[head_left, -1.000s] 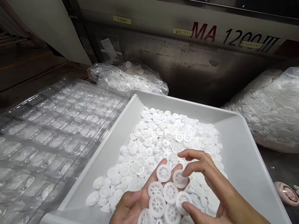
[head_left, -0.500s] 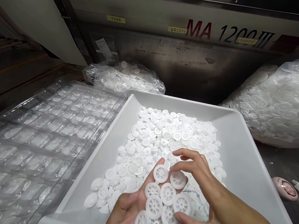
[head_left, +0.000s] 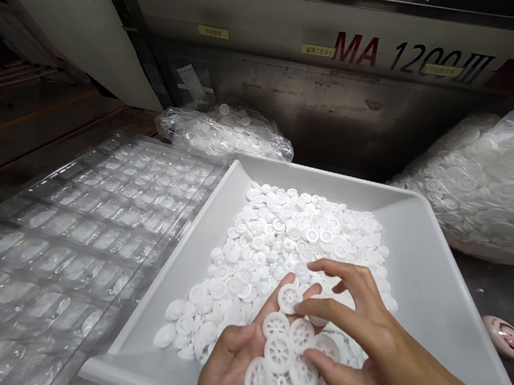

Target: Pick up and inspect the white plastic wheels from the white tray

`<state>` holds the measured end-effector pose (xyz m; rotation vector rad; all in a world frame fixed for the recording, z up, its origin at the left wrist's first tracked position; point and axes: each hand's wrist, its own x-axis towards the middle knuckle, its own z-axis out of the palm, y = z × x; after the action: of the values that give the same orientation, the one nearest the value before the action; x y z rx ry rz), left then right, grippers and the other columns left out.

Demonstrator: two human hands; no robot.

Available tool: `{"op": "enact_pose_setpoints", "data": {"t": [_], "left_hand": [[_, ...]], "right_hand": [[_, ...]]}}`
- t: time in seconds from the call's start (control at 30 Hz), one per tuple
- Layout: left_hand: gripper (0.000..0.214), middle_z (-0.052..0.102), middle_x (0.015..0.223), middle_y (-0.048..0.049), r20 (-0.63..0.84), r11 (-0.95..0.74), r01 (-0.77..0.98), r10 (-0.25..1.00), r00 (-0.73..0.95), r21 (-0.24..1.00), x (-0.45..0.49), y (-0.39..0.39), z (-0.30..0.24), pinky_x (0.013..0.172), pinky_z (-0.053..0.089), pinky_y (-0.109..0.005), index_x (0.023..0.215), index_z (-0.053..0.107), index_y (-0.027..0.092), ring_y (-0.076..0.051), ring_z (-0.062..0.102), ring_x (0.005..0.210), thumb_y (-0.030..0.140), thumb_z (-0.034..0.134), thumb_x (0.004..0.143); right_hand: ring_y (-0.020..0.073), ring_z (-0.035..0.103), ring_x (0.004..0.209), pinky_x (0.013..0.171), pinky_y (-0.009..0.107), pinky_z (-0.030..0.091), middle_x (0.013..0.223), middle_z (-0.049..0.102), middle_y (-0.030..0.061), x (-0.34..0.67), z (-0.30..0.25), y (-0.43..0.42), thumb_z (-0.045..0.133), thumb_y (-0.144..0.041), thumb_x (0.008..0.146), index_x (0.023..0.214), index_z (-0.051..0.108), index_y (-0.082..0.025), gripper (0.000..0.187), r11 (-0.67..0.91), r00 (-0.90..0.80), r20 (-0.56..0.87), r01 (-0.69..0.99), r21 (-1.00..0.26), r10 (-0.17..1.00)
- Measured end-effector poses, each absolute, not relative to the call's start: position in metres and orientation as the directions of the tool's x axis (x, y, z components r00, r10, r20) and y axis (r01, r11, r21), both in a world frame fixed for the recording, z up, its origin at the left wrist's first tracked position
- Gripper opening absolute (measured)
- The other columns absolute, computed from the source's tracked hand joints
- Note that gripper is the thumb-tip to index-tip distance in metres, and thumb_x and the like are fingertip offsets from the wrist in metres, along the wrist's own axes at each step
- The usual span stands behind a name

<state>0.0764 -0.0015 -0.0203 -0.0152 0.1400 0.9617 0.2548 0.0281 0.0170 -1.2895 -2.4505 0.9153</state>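
My left hand [head_left: 229, 365] is palm up at the bottom centre, fingers curled under several white plastic wheels [head_left: 278, 352] with spoked centres. The wheels lie spread and overlapping across the palm and fingers. Above them, my right hand [head_left: 356, 332] reaches in from the right with its fingers apart. Its index fingertip is at the edge of the topmost wheel [head_left: 289, 298], and its thumb tip meets the wheels lower down. Part of another wheel [head_left: 327, 347] shows behind the right thumb. Beneath both hands is a pile of similar white wheels [head_left: 279, 239].
The pile sits in a grey tray [head_left: 421, 271] with sloping sides. Left of it are clear plastic blister trays [head_left: 86, 230]. Bags of white wheels stand behind [head_left: 227, 132] and at right [head_left: 498, 193]. A pink round object [head_left: 505, 337] lies right; a machine panel [head_left: 275, 87] is behind.
The whole view has shifted, so most things appear further right. My right index finger has come down to the topmost wheel's edge. The wheels remain in my left palm.
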Motion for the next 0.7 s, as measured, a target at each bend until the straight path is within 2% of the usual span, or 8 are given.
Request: {"op": "enact_pose_setpoints", "data": {"t": [0.13,0.27,0.37,0.43,0.53,0.63,0.7], "left_hand": [[0.05,0.05,0.135,-0.0029,-0.152,0.561,-0.825,0.822,0.548,0.062,0.0772,-0.0022,-0.0207,0.097,0.032,-0.029,0.132,0.044,0.024,-0.02,0.043,0.125,0.032,0.019,0.089],[0.047,0.053,0.133,-0.0049,-0.212,0.552,-0.833,0.82,0.531,0.046,0.079,-0.0023,-0.0229,0.097,0.032,-0.032,0.131,0.046,0.024,-0.021,0.047,0.121,0.03,0.025,0.089],[0.047,0.054,0.131,-0.0084,-0.263,0.536,-0.844,0.815,0.516,0.002,0.0798,-0.0027,-0.024,0.092,0.036,-0.033,0.13,0.048,0.021,-0.021,0.053,0.113,0.029,0.029,0.087],[0.046,0.057,0.128,-0.0094,-0.292,0.529,-0.848,0.808,0.512,-0.025,0.0799,-0.003,-0.0234,0.086,0.039,-0.029,0.129,0.049,0.02,-0.018,0.059,0.102,0.029,0.032,0.086],[0.045,0.061,0.122,-0.0082,-0.3,0.532,-0.845,0.798,0.522,-0.057,0.0801,-0.0031,-0.0223,0.079,0.041,-0.025,0.128,0.05,0.02,-0.014,0.062,0.088,0.028,0.036,0.086],[0.045,0.058,0.126,-0.0097,-0.262,0.508,-0.86,0.825,0.501,-0.044,0.0811,-0.0025,-0.0247,0.086,0.04,-0.032,0.129,0.049,0.018,-0.022,0.059,0.104,0.028,0.034,0.087],[0.049,0.052,0.133,-0.0128,-0.252,0.494,-0.868,0.836,0.487,-0.037,0.0821,-0.0023,-0.0275,0.095,0.036,-0.039,0.133,0.043,0.016,-0.028,0.051,0.118,0.028,0.034,0.087]], "right_hand": [[0.0216,0.02,0.13,0.1,0.036,0.039,0.135,0.023,0.0006,0.2526,0.0127,0.0279,0.051,-0.029,0.089,0.108,0.049,-0.032,0.02,0.43,-0.59,-0.068,0.657,-0.619,0.804],[0.0184,0.024,0.128,0.101,0.032,0.036,0.134,0.026,-0.0012,0.2494,0.0101,0.0271,0.05,-0.022,0.089,0.105,0.048,-0.032,0.019,0.398,-0.589,-0.055,0.609,-0.686,0.807],[0.0194,0.028,0.126,0.101,0.036,0.033,0.133,0.031,-0.0031,0.2482,0.0091,0.0268,0.052,-0.021,0.088,0.099,0.049,-0.031,0.016,0.371,-0.58,-0.035,0.565,-0.737,0.814],[0.0208,0.033,0.123,0.1,0.039,0.032,0.129,0.037,-0.0027,0.2479,0.0088,0.0266,0.055,-0.019,0.087,0.096,0.05,-0.031,0.016,0.353,-0.559,0.0,0.524,-0.775,0.829],[0.0209,0.045,0.113,0.096,0.041,0.036,0.114,0.051,-0.0008,0.2468,0.0083,0.0261,0.057,-0.018,0.086,0.092,0.05,-0.029,0.014,0.251,-0.478,0.054,0.36,-0.898,0.877],[0.0197,0.052,0.102,0.085,0.037,0.044,0.099,0.058,0.0006,0.2454,0.0072,0.0268,0.053,-0.023,0.09,0.09,0.048,-0.028,0.007,0.03,-0.385,-0.002,0.076,-0.997,0.923],[0.0165,0.055,0.091,0.073,0.029,0.047,0.095,0.058,0.001,0.2453,0.0065,0.0282,0.048,-0.026,0.093,0.091,0.047,-0.027,0.003,-0.11,-0.348,-0.069,-0.099,-0.989,0.935]]}}
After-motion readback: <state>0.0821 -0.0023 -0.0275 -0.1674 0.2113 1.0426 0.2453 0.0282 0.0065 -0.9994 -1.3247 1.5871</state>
